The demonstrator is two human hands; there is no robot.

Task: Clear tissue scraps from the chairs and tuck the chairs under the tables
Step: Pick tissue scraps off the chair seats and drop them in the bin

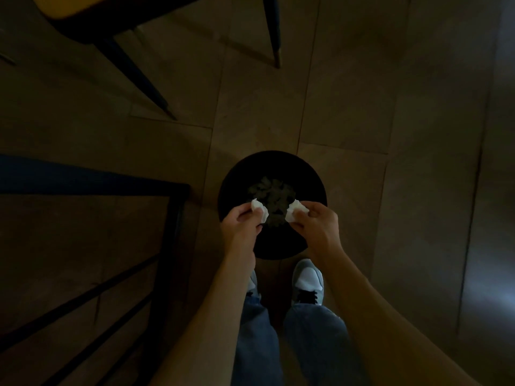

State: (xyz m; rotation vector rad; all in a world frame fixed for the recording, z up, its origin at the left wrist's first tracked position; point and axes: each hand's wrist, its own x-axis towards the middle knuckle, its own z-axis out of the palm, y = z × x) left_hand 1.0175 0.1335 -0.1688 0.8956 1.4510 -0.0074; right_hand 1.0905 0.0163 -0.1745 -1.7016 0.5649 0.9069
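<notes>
Pinching crumpled white tissue scraps (259, 212), left hand (242, 224) and right hand (317, 224) above round black bin (278, 162).

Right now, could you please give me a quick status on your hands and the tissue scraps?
Left hand grips one tissue scrap, right hand another. Both over the black bin, scraps already inside. Nothing in the way.
</notes>
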